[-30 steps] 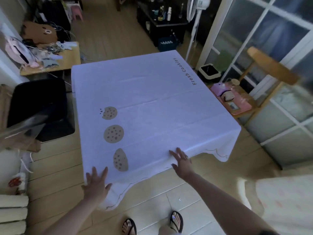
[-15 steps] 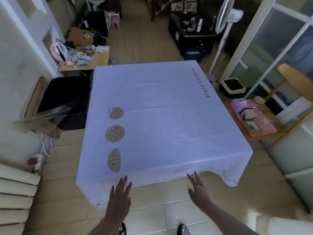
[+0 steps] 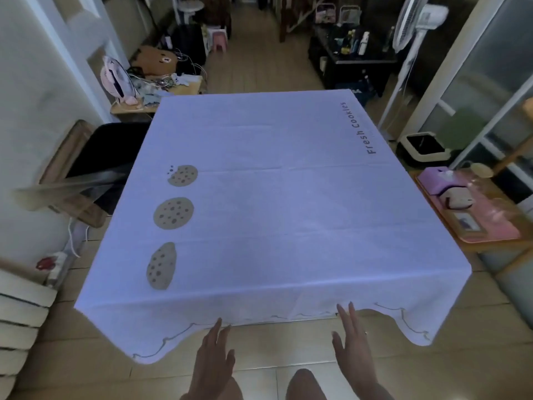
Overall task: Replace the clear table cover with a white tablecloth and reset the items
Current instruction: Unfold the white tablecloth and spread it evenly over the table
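Observation:
A white tablecloth (image 3: 288,215) with three cookie prints and the words "Fresh Cookies" lies spread flat over the square table, its scalloped hem hanging over the near edge. My left hand (image 3: 212,359) is held open just below that near hem, fingers straight. My right hand (image 3: 353,342) is open too, fingertips at the hem's lower edge. The clear table cover (image 3: 72,186) lies draped over a black chair at the left. A pink tray (image 3: 473,209) with a purple box, a small toast-shaped thing and a frame sits on a wooden chair at the right.
A cluttered small wooden table (image 3: 161,90) stands beyond the far left corner. A standing fan (image 3: 415,27) and a black shelf (image 3: 354,62) are at the back right. Glass doors run along the right. Folded cushions (image 3: 20,321) are at the near left.
My hands have come off the tablecloth's top and drawn back below its near hem, closer together. The view has risen and backed away from the table.

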